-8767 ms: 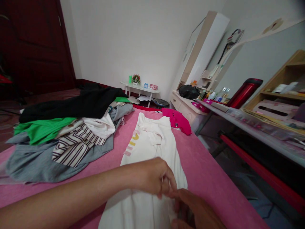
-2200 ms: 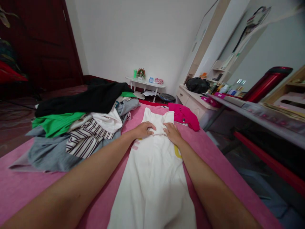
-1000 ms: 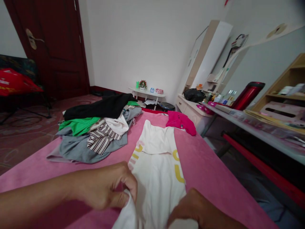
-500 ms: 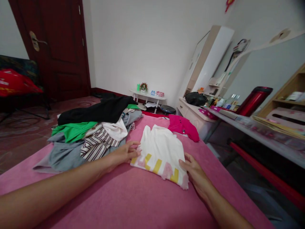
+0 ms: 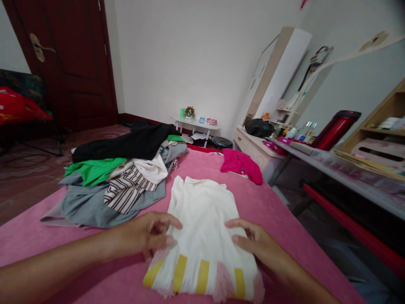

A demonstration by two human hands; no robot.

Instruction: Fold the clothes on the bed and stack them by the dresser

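Observation:
A folded white garment with yellow stripes and pink tassels along its near edge lies flat on the pink bed cover. At its left edge is my left hand, thumb and forefinger parted and the fingertips over the cloth. My right hand rests by the right edge, its fingers stretched out over the white fabric. Neither hand grips the cloth. Left of the garment sits a loose heap of clothes, with black cloth, a green piece, a striped piece and grey cloth.
A folded magenta garment lies at the bed's far right. Beyond it stand a white dresser and a small white table. A desk with a red flask runs along the right side.
The white garment has come closer to me and now lies straighter. Both hands have moved nearer too, and their fingers now lie spread over its sides.

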